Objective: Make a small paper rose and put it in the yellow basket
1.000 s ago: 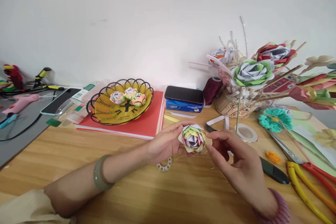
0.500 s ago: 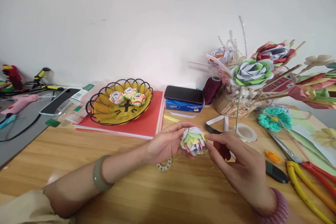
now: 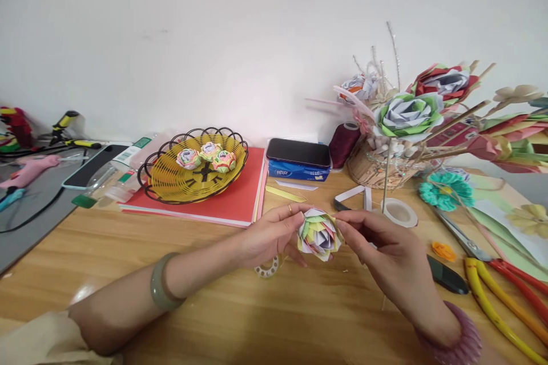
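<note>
A: Hands first. What are they doing?

B: The left hand (image 3: 274, 234) is cupping the flower (image 3: 319, 234) from its left side. The right hand (image 3: 381, 251) is pinching petals at the right edge, thumb against forefinger. Both are meeting on the one piece, holding it above the table (image 3: 214, 308).

A: How far along?

B: Well along, I'm judging: layered white, green and yellow petals are ringing the centre. Outer tips are standing unevenly, so some shaping may be remaining. I'm not able to tell whether more petals are wanting.

A: Any finished ones?

B: Three small flowers (image 3: 224, 161) are resting in the basket (image 3: 171, 177), looking complete. Red paper (image 3: 240, 205) is lying under it.

A: And farther out?

B: A holed ring (image 3: 268, 268) is lying below the left hand. Tape (image 3: 401, 212) is sitting beyond the right, scissors (image 3: 464, 238) farther right. Behind, a phone (image 3: 298, 151) is resting on a tissue pack (image 3: 299, 171), a spool (image 3: 343, 145) standing just beside.
</note>
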Available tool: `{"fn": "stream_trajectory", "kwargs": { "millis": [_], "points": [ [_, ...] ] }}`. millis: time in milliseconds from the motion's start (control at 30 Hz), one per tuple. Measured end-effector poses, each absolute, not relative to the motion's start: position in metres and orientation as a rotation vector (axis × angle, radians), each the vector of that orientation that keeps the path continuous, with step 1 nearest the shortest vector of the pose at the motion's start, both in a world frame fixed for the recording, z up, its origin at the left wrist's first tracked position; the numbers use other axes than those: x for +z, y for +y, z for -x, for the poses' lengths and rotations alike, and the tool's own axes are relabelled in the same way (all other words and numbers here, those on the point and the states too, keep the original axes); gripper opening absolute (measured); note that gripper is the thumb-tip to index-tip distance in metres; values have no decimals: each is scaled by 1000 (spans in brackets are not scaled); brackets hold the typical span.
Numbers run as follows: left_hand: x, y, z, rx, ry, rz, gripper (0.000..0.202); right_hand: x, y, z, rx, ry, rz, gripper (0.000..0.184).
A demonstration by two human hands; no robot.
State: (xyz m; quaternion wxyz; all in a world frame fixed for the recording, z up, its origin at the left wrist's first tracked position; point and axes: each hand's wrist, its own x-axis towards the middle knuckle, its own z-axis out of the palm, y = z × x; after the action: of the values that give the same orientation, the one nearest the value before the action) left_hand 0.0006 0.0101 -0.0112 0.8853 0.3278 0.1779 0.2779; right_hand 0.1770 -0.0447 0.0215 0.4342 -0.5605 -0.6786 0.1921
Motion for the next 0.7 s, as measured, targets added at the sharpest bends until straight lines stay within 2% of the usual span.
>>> {"fn": "stream_trajectory", "kwargs": {
  "millis": [167, 533, 700],
  "points": [
    [-8, 11, 0, 571, 386, -802, 41, 24, -46, -177, 693, -1492, 1409, 14],
    [-9, 12, -3, 803, 369, -984, 35, 30, -45, -175, 1200, -1116, 1423, 22],
    [-12, 13, -3, 822, 363, -1105, 50, 29, -39, -177, 1364, -1025, 1401, 24]
  ]
}}
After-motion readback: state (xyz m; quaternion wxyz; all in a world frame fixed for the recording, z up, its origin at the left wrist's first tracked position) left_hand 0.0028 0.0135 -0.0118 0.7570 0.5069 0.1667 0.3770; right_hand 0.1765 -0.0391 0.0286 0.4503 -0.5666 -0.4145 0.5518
